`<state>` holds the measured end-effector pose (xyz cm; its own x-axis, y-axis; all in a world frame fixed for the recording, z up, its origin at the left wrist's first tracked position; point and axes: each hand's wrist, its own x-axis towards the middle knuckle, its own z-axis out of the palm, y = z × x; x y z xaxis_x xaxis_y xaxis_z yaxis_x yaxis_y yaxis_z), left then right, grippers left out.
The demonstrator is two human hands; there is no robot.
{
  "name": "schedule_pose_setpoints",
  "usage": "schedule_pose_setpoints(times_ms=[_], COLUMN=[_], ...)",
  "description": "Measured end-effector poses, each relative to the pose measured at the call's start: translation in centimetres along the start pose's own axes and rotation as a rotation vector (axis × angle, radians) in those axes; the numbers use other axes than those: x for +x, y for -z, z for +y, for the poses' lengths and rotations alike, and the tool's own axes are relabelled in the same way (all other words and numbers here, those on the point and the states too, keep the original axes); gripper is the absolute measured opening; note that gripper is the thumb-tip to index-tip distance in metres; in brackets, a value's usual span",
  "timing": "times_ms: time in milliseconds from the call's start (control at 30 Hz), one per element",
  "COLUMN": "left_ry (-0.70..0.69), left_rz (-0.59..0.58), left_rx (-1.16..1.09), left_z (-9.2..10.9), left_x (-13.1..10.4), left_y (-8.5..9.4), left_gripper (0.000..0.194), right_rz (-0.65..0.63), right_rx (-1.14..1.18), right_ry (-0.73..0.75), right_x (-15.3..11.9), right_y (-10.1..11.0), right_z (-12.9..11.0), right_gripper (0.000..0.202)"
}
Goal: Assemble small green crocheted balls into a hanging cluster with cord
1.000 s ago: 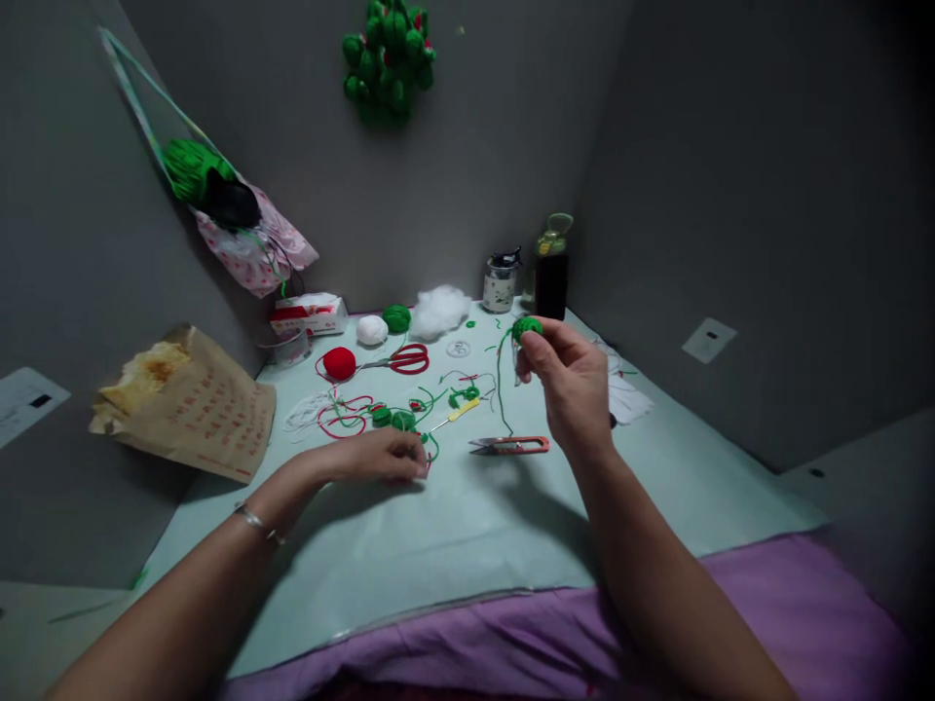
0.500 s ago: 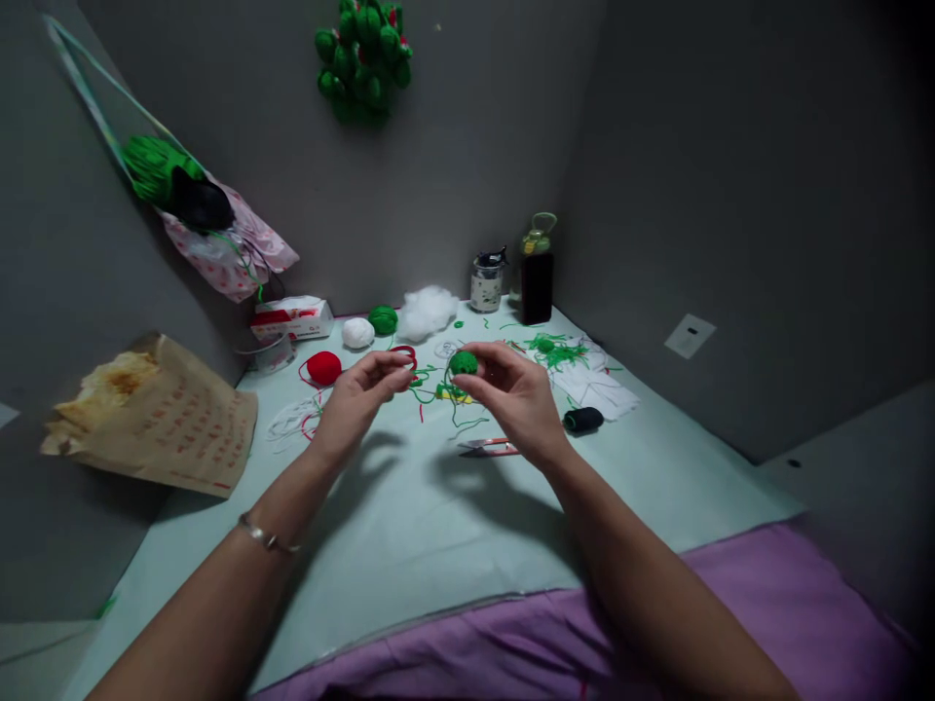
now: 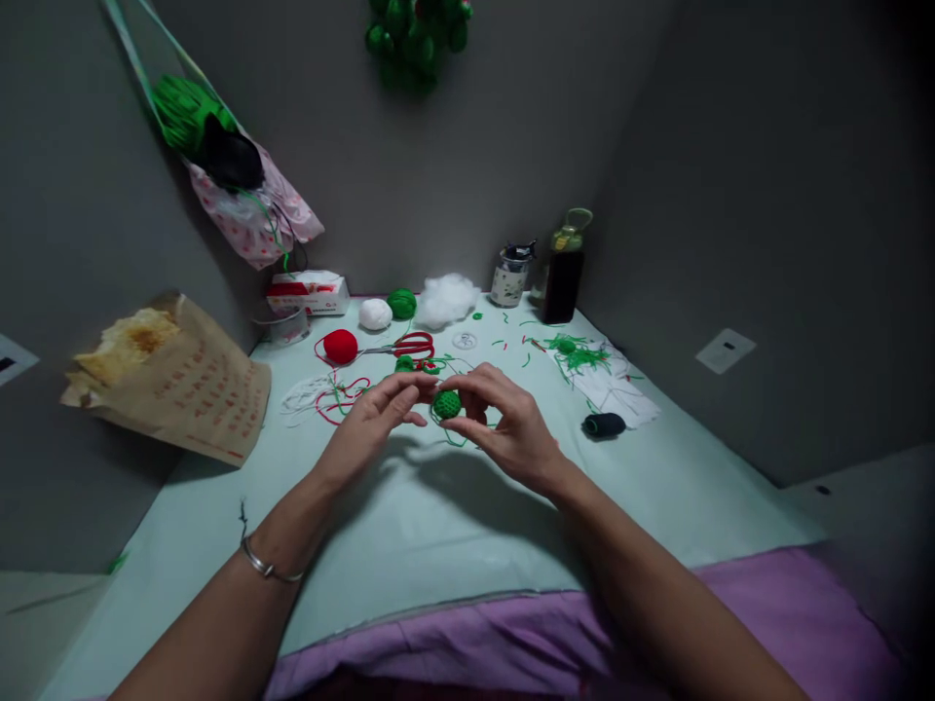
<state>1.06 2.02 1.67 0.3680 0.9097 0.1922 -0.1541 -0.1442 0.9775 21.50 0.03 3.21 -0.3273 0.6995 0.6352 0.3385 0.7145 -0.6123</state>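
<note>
Between the thumb and fingers of my right hand [image 3: 504,419] is a small green crocheted ball [image 3: 447,404], its stitches facing me. My left hand [image 3: 384,414] is beside it, its fingers bent together and the fingertips close to the ball's left side. Whether a thin strand or needle is between them is too small to make out. Green yarn [image 3: 457,438] trails under the ball. Just behind my hands lie small green and red crocheted pieces [image 3: 420,365] and red-handled scissors [image 3: 415,345].
A red yarn ball [image 3: 340,347], white yarn ball [image 3: 375,313], green yarn ball [image 3: 401,303] and white stuffing [image 3: 447,300] sit at the back. Green scraps [image 3: 580,352] and a dark roll [image 3: 604,425] lie right. A paper food bag [image 3: 190,389] stands left.
The hands have come closer together, and the green ball is lower, with my left fingertips now near it. The view has shifted. The orange-handled snips are now mostly hidden behind my right hand.
</note>
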Motion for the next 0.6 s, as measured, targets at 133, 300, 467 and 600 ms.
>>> schedule_pose_setpoints(times_ms=[133, 300, 467, 600], left_ry=[0.089, 0.145, 0.134, 0.069], left_rz=[-0.091, -0.133, 0.089, 0.228], left_rx=[-0.140, -0.238, -0.259, -0.155], left_z=[-0.2, -0.1, 0.0, -1.4], left_x=[-0.3, -0.4, 0.0, 0.8], left_y=[0.0, -0.2, 0.4, 1.8], left_gripper=[0.026, 0.029, 0.028, 0.028], right_rz=[-0.054, -0.060, 0.116, 0.360], right_rx=[-0.099, -0.165, 0.137, 0.501], right_ry=[0.107, 0.138, -0.073, -0.248], right_x=[-0.2, -0.2, 0.3, 0.6], right_y=[-0.4, -0.6, 1.4, 4.1], right_z=[0.2, 0.3, -0.2, -0.1], right_gripper=[0.033, 0.036, 0.022, 0.018])
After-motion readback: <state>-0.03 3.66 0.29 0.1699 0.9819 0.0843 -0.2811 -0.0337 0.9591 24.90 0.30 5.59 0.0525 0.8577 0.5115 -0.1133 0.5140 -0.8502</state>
